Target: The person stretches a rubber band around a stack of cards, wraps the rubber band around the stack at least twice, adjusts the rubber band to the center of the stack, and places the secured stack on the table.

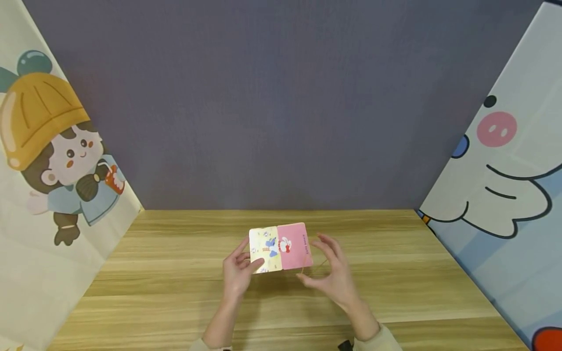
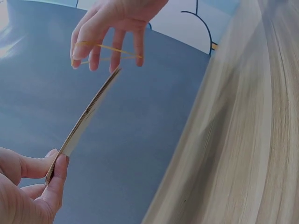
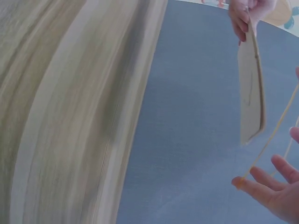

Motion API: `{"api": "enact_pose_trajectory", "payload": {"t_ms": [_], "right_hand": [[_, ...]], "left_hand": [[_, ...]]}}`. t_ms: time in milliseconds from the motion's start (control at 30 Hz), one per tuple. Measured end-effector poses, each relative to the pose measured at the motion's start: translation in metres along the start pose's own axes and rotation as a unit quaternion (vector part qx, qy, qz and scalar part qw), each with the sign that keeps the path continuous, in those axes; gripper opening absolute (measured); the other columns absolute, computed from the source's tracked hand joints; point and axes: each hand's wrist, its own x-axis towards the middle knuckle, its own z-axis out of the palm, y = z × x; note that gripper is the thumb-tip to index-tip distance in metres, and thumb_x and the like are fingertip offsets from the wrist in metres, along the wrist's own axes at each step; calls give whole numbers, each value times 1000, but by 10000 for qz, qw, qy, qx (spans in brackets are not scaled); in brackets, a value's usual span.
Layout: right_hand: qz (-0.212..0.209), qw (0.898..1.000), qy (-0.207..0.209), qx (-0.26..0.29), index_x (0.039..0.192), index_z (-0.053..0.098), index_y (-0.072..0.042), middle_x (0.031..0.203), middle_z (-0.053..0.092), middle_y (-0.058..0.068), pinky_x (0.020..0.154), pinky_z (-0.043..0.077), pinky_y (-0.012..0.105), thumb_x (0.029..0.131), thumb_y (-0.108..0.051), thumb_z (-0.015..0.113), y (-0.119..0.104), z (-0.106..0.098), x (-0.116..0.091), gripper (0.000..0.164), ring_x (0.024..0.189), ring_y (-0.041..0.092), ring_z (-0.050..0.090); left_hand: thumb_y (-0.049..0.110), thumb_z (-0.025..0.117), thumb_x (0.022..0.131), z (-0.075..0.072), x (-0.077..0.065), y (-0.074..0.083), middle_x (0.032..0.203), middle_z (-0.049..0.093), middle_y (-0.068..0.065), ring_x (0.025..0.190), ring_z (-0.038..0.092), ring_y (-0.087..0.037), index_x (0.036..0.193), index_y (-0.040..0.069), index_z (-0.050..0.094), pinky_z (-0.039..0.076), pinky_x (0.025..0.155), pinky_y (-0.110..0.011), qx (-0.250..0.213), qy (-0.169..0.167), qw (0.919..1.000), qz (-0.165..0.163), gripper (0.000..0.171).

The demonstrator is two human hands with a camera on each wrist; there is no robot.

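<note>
Booklet (image 1: 285,247) from above, left and right

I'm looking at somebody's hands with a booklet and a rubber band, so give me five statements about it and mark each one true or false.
1. The left hand holds the booklet. True.
2. A rubber band is stretched across the right hand. True.
3. The rubber band is wrapped around the booklet. False: it is on the right hand, not around the booklet.
4. The booklet has been set down. False: it is held up above the table.
5. The half of the booklet nearer the right hand is pink. True.
</note>
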Motion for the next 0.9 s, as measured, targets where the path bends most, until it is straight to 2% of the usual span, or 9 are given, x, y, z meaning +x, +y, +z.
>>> {"api": "enact_pose_trajectory", "payload": {"t_ms": [300, 500, 700, 800, 900], "right_hand": [[-65, 9987, -93, -497, 120, 51, -16, 126, 41, 17, 79, 45, 56, 51, -32, 84, -2, 6, 0, 78, 107, 37, 46], [-134, 9991, -135, -368, 121, 49, -14, 125, 40, 18, 80, 46, 54, 53, -32, 83, -1, 8, 1, 77, 106, 37, 45], [-244, 9993, -29, -291, 120, 49, -12, 123, 41, 18, 78, 49, 48, 57, -38, 80, -1, 11, 4, 75, 106, 31, 46], [-210, 9995, -49, -242, 119, 49, -12, 123, 42, 17, 81, 48, 48, 59, -41, 79, 1, 11, 6, 74, 107, 30, 46], [-111, 9997, -141, -179, 119, 49, -12, 124, 41, 17, 84, 45, 51, 59, -40, 79, 2, 10, 9, 73, 110, 32, 44]], "left_hand": [[-11, 70, 66, 2, -2, 2, 77, 58, -16, 45, 40, -3, 124, 0, 49, 38, 40, -12, -8, -92, 10000, -17, 62], [-11, 70, 66, 3, -3, 2, 77, 59, -16, 45, 39, -3, 124, -1, 49, 36, 38, -12, -14, -138, 9999, 22, 62], [-12, 69, 66, 4, -5, 1, 77, 59, -18, 45, 39, -3, 124, -4, 47, 35, 38, -12, -57, -300, 9995, 115, 63], [-12, 69, 66, 5, -6, 1, 75, 60, -18, 46, 40, -3, 125, -4, 46, 38, 40, -12, -88, -375, 9991, 161, 63], [-13, 68, 67, 6, -6, 0, 77, 61, -23, 52, 51, -6, 125, -5, 45, 48, 47, -15, -105, -469, 9987, 153, 64]]}}
